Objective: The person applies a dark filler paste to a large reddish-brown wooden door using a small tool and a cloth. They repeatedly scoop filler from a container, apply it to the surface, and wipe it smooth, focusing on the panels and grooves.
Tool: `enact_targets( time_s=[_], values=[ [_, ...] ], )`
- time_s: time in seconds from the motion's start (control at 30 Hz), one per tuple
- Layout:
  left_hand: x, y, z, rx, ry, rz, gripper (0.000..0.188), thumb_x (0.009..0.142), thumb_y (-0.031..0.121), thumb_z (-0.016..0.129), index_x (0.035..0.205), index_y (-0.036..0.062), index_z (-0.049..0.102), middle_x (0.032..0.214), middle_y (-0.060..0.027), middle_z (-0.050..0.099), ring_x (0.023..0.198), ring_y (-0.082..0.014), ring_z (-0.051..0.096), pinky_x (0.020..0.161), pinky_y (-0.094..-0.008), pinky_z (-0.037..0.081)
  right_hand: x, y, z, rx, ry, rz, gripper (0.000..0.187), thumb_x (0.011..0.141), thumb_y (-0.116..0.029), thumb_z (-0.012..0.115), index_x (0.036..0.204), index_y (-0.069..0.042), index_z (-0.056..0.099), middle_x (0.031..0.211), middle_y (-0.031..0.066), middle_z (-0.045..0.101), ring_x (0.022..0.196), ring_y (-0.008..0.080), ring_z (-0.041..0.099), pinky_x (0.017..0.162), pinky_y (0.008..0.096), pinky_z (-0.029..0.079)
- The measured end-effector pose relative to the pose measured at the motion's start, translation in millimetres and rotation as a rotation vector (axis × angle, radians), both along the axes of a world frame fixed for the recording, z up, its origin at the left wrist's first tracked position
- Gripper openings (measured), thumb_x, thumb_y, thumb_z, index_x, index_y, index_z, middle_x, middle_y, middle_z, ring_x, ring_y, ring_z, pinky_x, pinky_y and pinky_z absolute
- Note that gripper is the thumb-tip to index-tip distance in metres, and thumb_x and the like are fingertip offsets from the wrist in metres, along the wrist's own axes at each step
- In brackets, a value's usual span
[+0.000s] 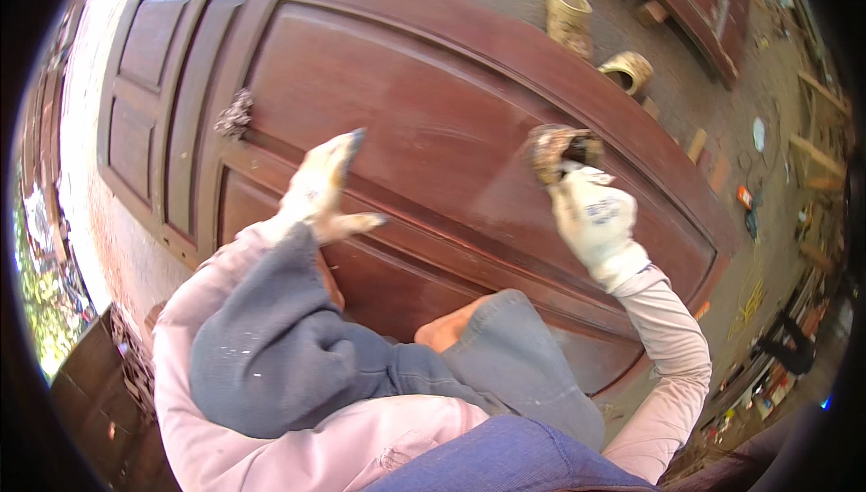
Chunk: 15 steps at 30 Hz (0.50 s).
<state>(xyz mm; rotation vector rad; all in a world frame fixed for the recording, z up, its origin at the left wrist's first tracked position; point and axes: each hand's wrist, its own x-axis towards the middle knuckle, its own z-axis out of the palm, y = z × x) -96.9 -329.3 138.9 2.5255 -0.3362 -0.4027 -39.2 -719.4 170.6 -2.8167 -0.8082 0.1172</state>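
A dark reddish-brown panelled wooden door [388,113] lies flat in front of me, and my bare knees rest over its near side. My right hand [595,221], in a white work glove, grips a round, brown-stained object [557,151] with a dark hollow against the door's large panel. Motion blurs it, so whether it is a wad of cloth or a small cup stays unclear. My left hand [320,187], also gloved with darkened fingertips, is over the door by my left knee, thumb and fingers apart, holding nothing. A crumpled greyish rag [234,115] sits on the frame left of it.
Past the door's far edge stand two mottled tan clogs [568,18]. Another brown panelled door [690,5] lies at the upper right, near small wood blocks [697,145]. An orange-and-dark item [745,199] and wooden pieces [816,163] lie along the right side.
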Motion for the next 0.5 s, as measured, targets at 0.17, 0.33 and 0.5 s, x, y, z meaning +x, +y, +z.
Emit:
enact_targets(
  time_s=[0.17,0.33,0.5],
  values=[
    [16,10,-54,-0.337,-0.272,-0.039,0.127,0.052,0.04,0.099,0.153,-0.0004,0.035,0.151,-0.0235,0.047,0.135,-0.0438,0.049,0.112,-0.0493,0.043,-6,165,-34,0.049,0.094,0.309,0.001,0.089,-0.012,0.059,0.09,-0.013,0.061,0.058,0.0021,0.062,0.048,0.0197,0.065,0.041,0.0381,0.048],
    [26,57,-97,-0.447,-0.29,0.087,0.103,0.063,0.035,0.094,0.146,0.0001,0.044,0.139,-0.0202,0.058,0.127,-0.0403,0.057,0.108,-0.0487,0.046,-18,255,-50,0.108,0.052,0.362,0.009,0.092,-0.02,0.065,0.09,-0.012,0.063,0.059,0.0014,0.061,0.051,0.0206,0.064,0.046,0.0361,0.05],
    [52,74,-108,-0.619,-0.275,0.042,0.098,0.061,0.032,0.093,0.143,0.0018,0.048,0.136,-0.0188,0.059,0.127,-0.039,0.057,0.109,-0.0489,0.045,12,272,-21,0.07,-0.114,0.229,0.033,0.086,-0.026,0.073,0.116,-0.014,0.069,0.083,0.0021,0.058,0.068,0.0193,0.057,0.057,0.0363,0.045]
  ],
)
